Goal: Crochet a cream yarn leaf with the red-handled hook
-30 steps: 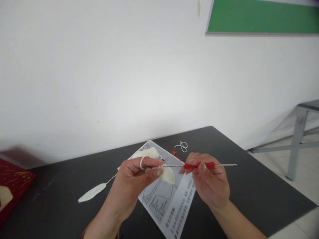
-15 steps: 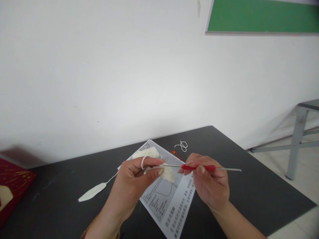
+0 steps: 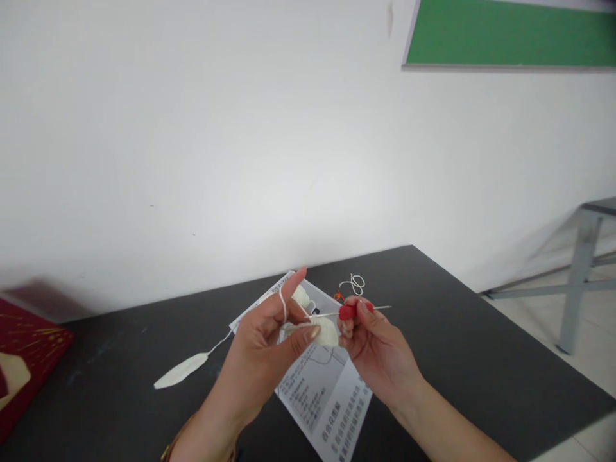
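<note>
Between thumb and fingers, my left hand (image 3: 267,340) pinches a cream crocheted piece (image 3: 327,332). A strand of white yarn (image 3: 283,301) loops over its raised index finger. My right hand (image 3: 378,343) is closed around the red handle of a crochet hook (image 3: 347,312). The hook's metal shaft points left and its tip meets the top edge of the crocheted piece near my left fingertips. Exactly how the tip sits in the stitches is too small to tell. Behind my left hand, a ball of cream yarn (image 3: 301,296) is partly hidden.
Under my hands, a printed sheet (image 3: 317,410) lies on the black table (image 3: 462,359). A white leaf-shaped piece (image 3: 181,371) rests at left, near a red box-like item (image 3: 29,366). A white cord loop (image 3: 356,283) and a small orange item (image 3: 339,296) lie behind my right hand.
My left index finger has lifted from the work and points up, drawing the yarn taut. My right hand has moved left and turned, bringing the hook closer to my left hand.
</note>
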`<state>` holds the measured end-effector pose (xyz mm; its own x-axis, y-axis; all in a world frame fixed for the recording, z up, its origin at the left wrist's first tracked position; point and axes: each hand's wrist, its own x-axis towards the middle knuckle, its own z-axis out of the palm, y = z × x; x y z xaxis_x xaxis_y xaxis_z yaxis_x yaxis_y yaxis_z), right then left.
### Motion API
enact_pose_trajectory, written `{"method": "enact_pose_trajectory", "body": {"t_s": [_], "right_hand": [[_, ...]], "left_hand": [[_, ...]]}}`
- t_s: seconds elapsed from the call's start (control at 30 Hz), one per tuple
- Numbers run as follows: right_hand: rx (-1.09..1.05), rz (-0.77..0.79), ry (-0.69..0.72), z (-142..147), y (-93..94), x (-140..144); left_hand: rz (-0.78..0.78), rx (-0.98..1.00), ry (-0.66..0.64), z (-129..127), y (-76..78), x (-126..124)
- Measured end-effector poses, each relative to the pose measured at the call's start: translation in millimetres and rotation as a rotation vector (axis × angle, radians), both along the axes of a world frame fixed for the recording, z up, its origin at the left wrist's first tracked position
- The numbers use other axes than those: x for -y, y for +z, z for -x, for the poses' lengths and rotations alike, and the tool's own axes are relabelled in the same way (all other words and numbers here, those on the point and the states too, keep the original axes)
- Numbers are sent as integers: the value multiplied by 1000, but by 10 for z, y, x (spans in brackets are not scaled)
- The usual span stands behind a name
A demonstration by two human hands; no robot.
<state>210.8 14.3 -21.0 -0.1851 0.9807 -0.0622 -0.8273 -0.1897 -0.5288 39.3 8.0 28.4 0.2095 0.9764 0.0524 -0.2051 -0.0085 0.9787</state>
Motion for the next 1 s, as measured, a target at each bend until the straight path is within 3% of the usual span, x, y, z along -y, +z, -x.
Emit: {"method": "enact_pose_trajectory", "body": {"t_s": [0.43, 0.77, 0.9, 1.0], "right_hand": [[144, -144, -77, -11, 77, 32], [126, -69, -28, -10, 45, 13], [227, -149, -102, 11, 37, 19], [513, -339, -312, 8, 33, 58]], "left_hand": [[-127, -244, -12, 35, 1, -49], [-102, -280, 107, -74, -40, 22], [-124, -279, 140, -138, -80, 21], [-44, -211, 198, -202, -110, 4]]}}
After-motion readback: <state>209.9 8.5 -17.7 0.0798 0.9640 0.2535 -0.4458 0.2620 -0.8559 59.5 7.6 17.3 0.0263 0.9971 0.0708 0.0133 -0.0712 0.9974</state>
